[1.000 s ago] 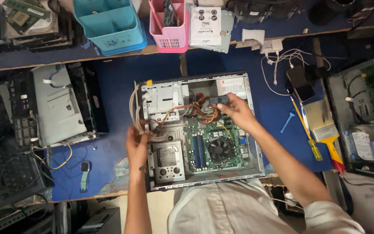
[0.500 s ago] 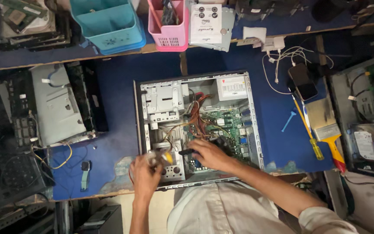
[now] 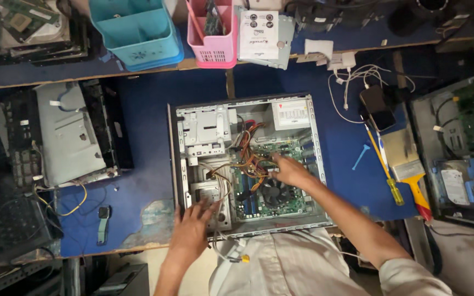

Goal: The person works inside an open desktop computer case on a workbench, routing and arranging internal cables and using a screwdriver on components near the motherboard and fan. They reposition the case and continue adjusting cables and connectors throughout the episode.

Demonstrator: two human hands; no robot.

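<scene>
My left hand (image 3: 191, 229) rests flat and open on the drive cage (image 3: 210, 198); my right hand (image 3: 291, 171), fingers loose and holding nothing, touches the motherboard (image 3: 259, 186) in the computer case (image 3: 246, 164).

A worn blue-topped workbench (image 3: 144, 109) under dim light, pale floor (image 3: 149, 263) below.

The right hand (image 3: 291, 171) has gone from the case's near edge, where it met the left hand half a second ago, up onto the green motherboard (image 3: 272, 181) — fingertips beside the bundled wires (image 3: 248, 156). The left hand (image 3: 192, 227) has let go of the small yellowish part it held and lies flat, fingers spread, on the metal drive (image 3: 210, 200) beneath it.
</scene>
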